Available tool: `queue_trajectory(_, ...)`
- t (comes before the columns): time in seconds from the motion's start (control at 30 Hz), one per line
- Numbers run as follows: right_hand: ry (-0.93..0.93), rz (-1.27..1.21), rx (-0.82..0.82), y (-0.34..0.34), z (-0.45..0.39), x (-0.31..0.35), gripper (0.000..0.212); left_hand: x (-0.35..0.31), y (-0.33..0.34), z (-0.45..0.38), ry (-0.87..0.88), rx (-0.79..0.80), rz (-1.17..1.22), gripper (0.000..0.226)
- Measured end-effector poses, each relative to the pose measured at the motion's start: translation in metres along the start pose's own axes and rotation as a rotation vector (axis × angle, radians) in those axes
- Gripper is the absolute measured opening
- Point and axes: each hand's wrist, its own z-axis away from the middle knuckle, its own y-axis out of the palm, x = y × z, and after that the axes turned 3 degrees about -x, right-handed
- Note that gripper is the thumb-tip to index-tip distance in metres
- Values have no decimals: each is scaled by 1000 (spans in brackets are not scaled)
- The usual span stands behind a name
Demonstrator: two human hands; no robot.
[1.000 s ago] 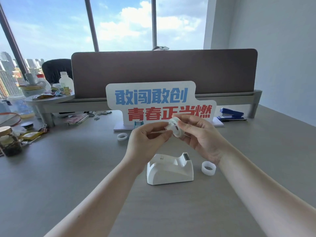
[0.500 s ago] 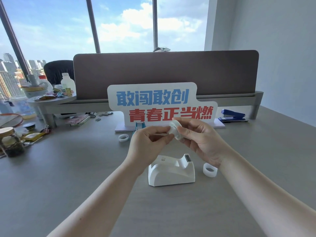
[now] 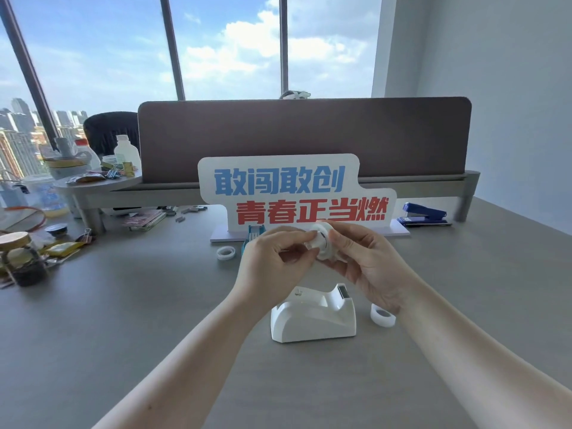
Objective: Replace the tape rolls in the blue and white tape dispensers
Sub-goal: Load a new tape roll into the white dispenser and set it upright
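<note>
A white tape dispenser (image 3: 312, 317) stands on the grey desk (image 3: 123, 320), its roll slot empty. Above it, my right hand (image 3: 365, 261) holds a white tape roll on its hub (image 3: 322, 243), and my left hand (image 3: 272, 261) pinches the same roll from the left side. A blue dispenser (image 3: 253, 235) is partly hidden behind my left hand, in front of the sign. One loose tape roll (image 3: 226, 252) lies left of the blue dispenser. Another loose roll (image 3: 382, 315) lies right of the white dispenser, under my right wrist.
A white sign with blue and red characters (image 3: 294, 193) stands behind the hands. A blue stapler (image 3: 425, 213) sits at the back right. A jar (image 3: 21, 258), wrappers and clips crowd the left edge. A brown partition (image 3: 303, 134) runs along the desk's back.
Both hands have stayed raised over the white dispenser, working the roll between the fingers; the roll has turned slightly in my grip. The view shifted a little.
</note>
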Motion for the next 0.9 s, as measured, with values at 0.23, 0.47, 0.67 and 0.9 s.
queue_trajectory(0.23,-4,-31,10,4,0,-1,31,2,-3,-2,50,-15,-46,22)
queue_trajectory(0.47,-34,-18,7,6,1,0,31,-4,-4,-1,-141,-17,40,21)
queue_trajectory(0.67,-50,23,23,4,0,-1,33,-10,-7,-5,-411,10,252,19)
queue_trajectory(0.9,-94,85,26,-1,-1,-5,55,-16,-9,-7,-535,84,483,18)
